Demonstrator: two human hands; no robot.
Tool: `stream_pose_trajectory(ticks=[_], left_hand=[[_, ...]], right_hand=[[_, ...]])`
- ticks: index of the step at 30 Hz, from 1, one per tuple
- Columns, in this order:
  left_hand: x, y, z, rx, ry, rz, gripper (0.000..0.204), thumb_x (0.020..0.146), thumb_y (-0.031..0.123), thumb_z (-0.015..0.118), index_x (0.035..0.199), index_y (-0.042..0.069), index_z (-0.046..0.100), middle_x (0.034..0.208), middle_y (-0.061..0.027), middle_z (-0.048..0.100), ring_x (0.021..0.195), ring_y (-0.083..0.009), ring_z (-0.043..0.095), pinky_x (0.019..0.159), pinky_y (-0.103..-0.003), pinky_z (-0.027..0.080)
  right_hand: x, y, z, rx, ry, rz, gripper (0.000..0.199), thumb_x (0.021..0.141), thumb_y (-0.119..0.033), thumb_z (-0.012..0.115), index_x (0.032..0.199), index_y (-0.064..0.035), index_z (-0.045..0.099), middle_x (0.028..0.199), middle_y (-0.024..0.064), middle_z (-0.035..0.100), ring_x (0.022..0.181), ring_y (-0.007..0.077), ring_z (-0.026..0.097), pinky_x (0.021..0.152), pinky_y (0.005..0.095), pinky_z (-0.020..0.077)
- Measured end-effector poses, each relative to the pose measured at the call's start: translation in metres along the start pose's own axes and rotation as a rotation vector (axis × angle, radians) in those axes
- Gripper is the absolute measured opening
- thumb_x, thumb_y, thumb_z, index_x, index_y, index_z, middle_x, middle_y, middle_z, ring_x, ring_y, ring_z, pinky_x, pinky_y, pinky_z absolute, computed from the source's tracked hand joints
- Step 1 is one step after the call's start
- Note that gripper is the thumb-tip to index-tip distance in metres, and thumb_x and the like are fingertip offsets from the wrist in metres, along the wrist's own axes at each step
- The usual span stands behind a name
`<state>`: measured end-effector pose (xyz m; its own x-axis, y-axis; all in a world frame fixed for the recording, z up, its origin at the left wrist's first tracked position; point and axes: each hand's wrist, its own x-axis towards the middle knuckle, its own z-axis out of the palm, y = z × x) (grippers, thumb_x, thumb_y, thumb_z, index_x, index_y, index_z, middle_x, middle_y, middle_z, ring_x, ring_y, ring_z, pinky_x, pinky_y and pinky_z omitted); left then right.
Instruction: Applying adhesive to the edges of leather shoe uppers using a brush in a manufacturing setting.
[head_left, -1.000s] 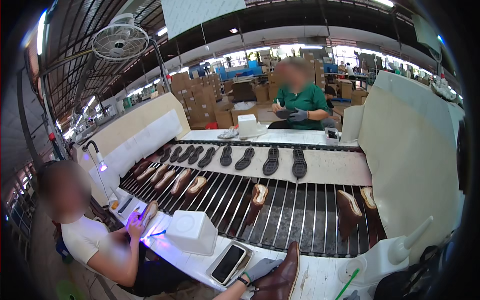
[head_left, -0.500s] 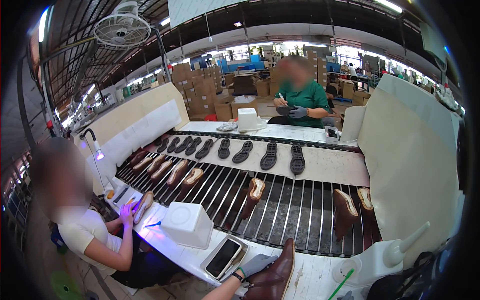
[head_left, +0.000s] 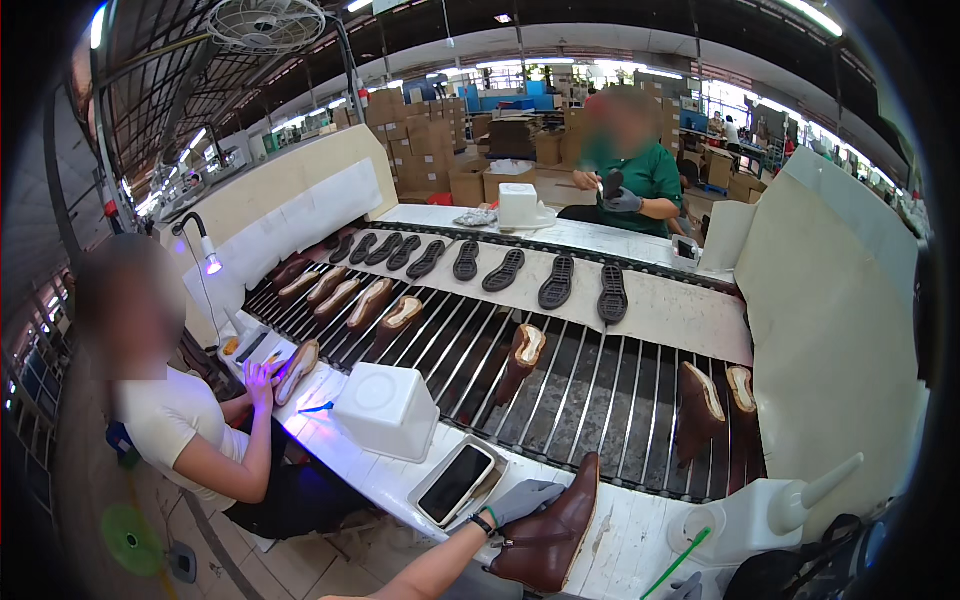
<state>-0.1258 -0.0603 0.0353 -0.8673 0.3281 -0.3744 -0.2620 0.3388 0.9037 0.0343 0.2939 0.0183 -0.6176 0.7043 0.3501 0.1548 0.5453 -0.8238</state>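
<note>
A brown leather ankle boot (head_left: 552, 532) rests on the white bench at the lower middle, toe pointing away and its side zipper showing. My left hand (head_left: 524, 500), in a grey glove, is closed over the boot's instep, fingers together against the leather. Only the grey-gloved fingertips of my right hand (head_left: 688, 588) come in at the lower edge; whether they hold anything is hidden. Close beside them a thin green stick (head_left: 676, 562) slants from the opening of a white plastic container (head_left: 745, 522) with a spout.
Beyond the bench a roller conveyor (head_left: 590, 420) carries upturned brown boots (head_left: 703, 405) and, on a pale strip, dark soles (head_left: 556, 281). A phone (head_left: 456, 484) lies in a tray by my left hand, near a white box (head_left: 385, 408). Co-workers handle footwear at left and across.
The view has shifted, showing more of the boot and my left forearm. My left hand stays on the boot. The person across has raised the dark sole in their gloved hand.
</note>
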Motion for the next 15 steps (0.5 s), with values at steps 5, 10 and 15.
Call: stream_pose_trajectory(ticks=[5, 10, 15], left_hand=[[-0.001, 0.003, 0.001, 0.015, 0.025, 0.016, 0.047, 0.102, 0.040, 0.046, 0.126, 0.004, 0.064, 0.109, -0.0096, 0.069, 0.091, -0.0163, 0.061, 0.082, -0.030, 0.048], [-0.003, 0.012, 0.000, 0.046, 0.000, -0.051, 0.047, 0.102, 0.040, 0.048, 0.130, 0.005, 0.062, 0.110, -0.0048, 0.069, 0.088, -0.0118, 0.059, 0.081, -0.029, 0.048], [-0.004, 0.011, 0.001, 0.000, 0.014, -0.033, 0.048, 0.102, 0.040, 0.048, 0.130, 0.004, 0.062, 0.110, -0.0066, 0.070, 0.091, -0.0130, 0.061, 0.083, -0.030, 0.049]], right_hand=[[-0.001, 0.009, 0.001, -0.013, 0.017, -0.072, 0.037, 0.102, -0.022, 0.050, 0.076, 0.0012, 0.062, 0.066, 0.0132, 0.064, 0.054, 0.0240, 0.055, 0.052, 0.0379, 0.0445], [0.002, 0.008, 0.002, -0.024, 0.026, -0.131, 0.037, 0.102, -0.022, 0.050, 0.076, 0.0013, 0.062, 0.067, 0.0133, 0.064, 0.054, 0.0238, 0.055, 0.051, 0.0377, 0.0444], [0.003, 0.010, 0.001, -0.045, 0.027, -0.214, 0.036, 0.102, -0.021, 0.049, 0.077, 0.0014, 0.062, 0.067, 0.0133, 0.065, 0.054, 0.0236, 0.055, 0.051, 0.0375, 0.0443]])
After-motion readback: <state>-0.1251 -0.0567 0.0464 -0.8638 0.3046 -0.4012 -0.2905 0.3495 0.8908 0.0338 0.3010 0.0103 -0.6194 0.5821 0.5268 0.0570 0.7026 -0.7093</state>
